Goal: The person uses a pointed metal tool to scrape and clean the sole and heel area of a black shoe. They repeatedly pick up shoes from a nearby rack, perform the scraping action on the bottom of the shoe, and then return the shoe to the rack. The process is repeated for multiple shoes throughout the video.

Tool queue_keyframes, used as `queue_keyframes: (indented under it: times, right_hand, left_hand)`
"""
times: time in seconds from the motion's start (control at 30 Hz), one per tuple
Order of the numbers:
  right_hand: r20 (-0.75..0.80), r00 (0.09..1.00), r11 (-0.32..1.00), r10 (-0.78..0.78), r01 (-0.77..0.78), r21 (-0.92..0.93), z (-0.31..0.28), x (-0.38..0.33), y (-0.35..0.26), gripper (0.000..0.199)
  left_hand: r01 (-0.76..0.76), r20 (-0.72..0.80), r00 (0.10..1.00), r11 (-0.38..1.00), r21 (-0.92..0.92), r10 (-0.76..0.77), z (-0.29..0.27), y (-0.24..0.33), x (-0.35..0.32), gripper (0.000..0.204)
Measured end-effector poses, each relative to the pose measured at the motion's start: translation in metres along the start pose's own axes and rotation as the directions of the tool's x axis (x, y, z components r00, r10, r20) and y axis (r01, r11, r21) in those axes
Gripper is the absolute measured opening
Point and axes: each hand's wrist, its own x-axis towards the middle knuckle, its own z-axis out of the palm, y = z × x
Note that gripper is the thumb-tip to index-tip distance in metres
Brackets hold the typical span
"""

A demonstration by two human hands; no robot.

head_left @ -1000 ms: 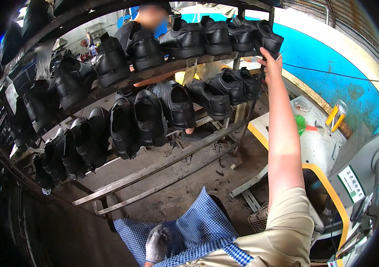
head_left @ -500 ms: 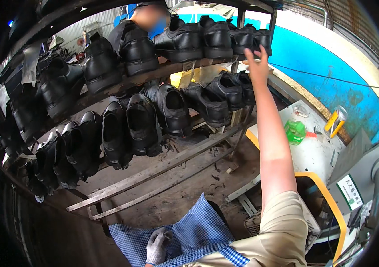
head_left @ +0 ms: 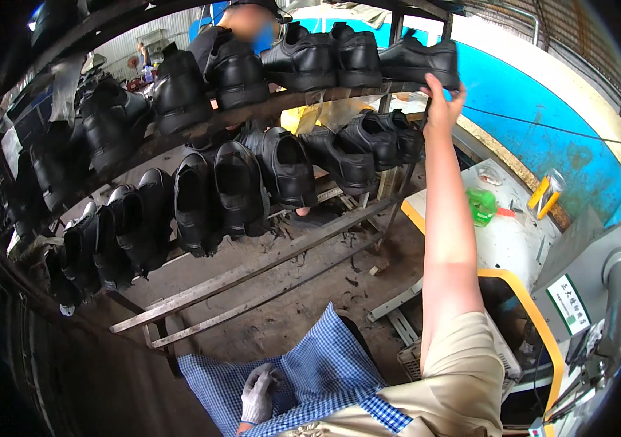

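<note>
The right hand (head_left: 443, 108) reaches far up, its grip pinching the heel of a glossy black shoe (head_left: 421, 60) at the right end of the top rack rail (head_left: 252, 115), where tilted rails let shoes lean in rows. The gloved left hand (head_left: 259, 393) rests near, loosely curled and holding nothing, on a checked blue cloth (head_left: 325, 371).

A shoe workshop; tiered metal racks (head_left: 252, 273) of black shoes (head_left: 281, 167); machinery (head_left: 587, 291).
</note>
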Motion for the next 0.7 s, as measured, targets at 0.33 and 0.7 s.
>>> queue_keyframes:
  times: [0.33, 0.7]
  right_hand:
    - [-0.089, 0.929, 0.926, -0.359, 0.342, -0.159, -0.086, -0.252, -0.185, 0.078]
    - [0.78, 0.074, 0.539, 0.621, -0.762, -0.357, -0.072, -0.445, -0.145, 0.089]
  left_hand:
    - [-0.225, 0.279, 0.931, 0.972, -0.074, 0.237, 0.02, 0.04, -0.014, 0.041]
    - [-0.327, 0.355, 0.916, 0.864, 0.382, 0.189, 0.019, 0.111, -0.011, 0.05]
